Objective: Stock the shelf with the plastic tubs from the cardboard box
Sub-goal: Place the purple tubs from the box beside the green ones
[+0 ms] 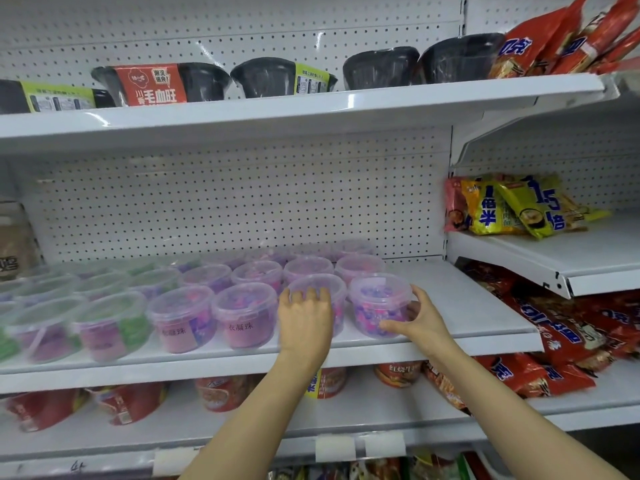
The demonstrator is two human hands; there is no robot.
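Rows of clear plastic tubs with pink, purple or green contents stand on the white middle shelf (pixel 467 306). My left hand (pixel 304 318) covers the front of one front-row tub (pixel 318 285), fingers curled over its lid. Just to the right stands the rightmost front tub (pixel 379 299), filled with pink and blue beads. My right hand (pixel 415 318) grips this tub from its right side, thumb under its front. The cardboard box is out of view.
Bare shelf lies right of the rightmost tub, up to the shelf's end. Black bowls (pixel 381 69) line the shelf above. Red cup noodles (pixel 221 393) sit below. Yellow snack packs (pixel 512 209) and red packets (pixel 561 334) fill the neighbouring bay on the right.
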